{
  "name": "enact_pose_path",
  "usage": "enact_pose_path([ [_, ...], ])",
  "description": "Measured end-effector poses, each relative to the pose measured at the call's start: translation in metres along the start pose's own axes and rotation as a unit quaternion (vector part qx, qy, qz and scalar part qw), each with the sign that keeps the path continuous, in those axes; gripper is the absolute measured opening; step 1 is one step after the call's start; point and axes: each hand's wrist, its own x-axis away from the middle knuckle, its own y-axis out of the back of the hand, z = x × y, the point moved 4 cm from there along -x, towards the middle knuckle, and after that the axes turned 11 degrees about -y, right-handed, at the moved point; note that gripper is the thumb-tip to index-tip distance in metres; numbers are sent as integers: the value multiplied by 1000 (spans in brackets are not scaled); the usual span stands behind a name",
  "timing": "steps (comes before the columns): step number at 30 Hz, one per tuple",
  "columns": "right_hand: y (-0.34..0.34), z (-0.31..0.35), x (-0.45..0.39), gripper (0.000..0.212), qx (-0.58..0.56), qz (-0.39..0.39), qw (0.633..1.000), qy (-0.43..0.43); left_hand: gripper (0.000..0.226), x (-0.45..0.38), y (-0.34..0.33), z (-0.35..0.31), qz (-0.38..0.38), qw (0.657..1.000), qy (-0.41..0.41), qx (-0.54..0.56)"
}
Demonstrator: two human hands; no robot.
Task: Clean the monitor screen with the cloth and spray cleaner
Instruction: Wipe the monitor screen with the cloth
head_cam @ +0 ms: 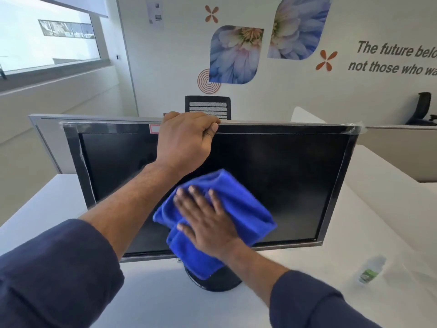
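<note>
A black monitor (283,181) with a dark screen stands on a round base on the white desk (47,209). My left hand (184,140) grips the monitor's top edge near its middle, fingers curled over the back. My right hand (205,221) lies flat with straight fingers on a folded blue cloth (243,209), pressing it against the lower middle of the screen. The cloth hangs past the bottom bezel. A clear spray bottle (370,271) with a green label lies on the desk at the right, apart from both hands.
A grey partition (94,119) runs behind the monitor. A black mesh chair (208,106) stands beyond it, and another chair (423,110) sits at the far right. The wall behind carries flower prints and lettering. A window is at the upper left.
</note>
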Motion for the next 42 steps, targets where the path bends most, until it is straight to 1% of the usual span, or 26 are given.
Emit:
enact_pose_path([
  [1, -8, 10, 19, 63, 2, 14, 999, 48, 23, 1, 1, 1, -1, 1000, -3, 1],
  [2, -15, 14, 36, 62, 3, 34, 996, 78, 24, 3, 2, 3, -3, 1000, -5, 2],
  [5, -25, 12, 63, 64, 33, 108, 983, 142, 26, 5, 3, 5, 0, 1000, -9, 0],
  [7, -21, 2, 64, 64, 41, 103, 983, 148, 25, 3, 2, 3, 4, 1000, -8, -2],
  [9, -13, -16, 60, 63, 50, 75, 988, 127, 24, 2, 1, 1, 5, 1000, -6, -1],
  [11, -2, -43, 52, 62, 44, 48, 994, 84, 25, 2, 0, 1, 5, 1000, -4, -5],
  [15, 26, -104, 18, 67, -7, -12, 1000, -21, 27, 3, -1, 6, 6, 1000, 2, -12],
  [17, 39, -138, -3, 68, 12, -46, 996, -80, 28, 2, -2, 5, 8, 1000, 1, -13],
  [21, 52, -200, -9, 71, 63, -66, 965, -247, 32, 1, -4, 4, 17, 1000, 3, -17],
  [24, 49, -220, 13, 70, 38, -65, 935, -346, 34, 0, -5, 3, 22, 999, 5, -23],
  [26, 43, -216, 23, 68, 7, -72, 917, -392, 35, 0, -5, 1, 19, 999, 7, -25],
  [28, 36, -203, 30, 66, -6, -77, 911, -405, 35, 0, -4, 0, 14, 999, 9, -27],
  [30, 28, -184, 34, 66, 0, -61, 930, -364, 35, 1, -4, 1, 16, 999, 14, -28],
  [33, 11, -145, 49, 67, 26, -26, 975, -219, 33, 0, -4, 2, 21, 999, 19, -32],
  [35, 3, -125, 61, 66, 45, -22, 991, -127, 31, -1, -4, 0, 21, 999, 19, -37],
  [38, -2, -113, 74, 64, 48, -19, 999, 8, 29, -1, -3, -1, 19, 999, 24, -41],
  [39, -2, -114, 75, 64, 47, -16, 998, 38, 29, -1, -3, -1, 20, 999, 25, -43],
  [42, 4, -120, 75, 61, 53, -17, 997, 59, 30, 0, -1, -2, 32, 998, 22, -40],
])
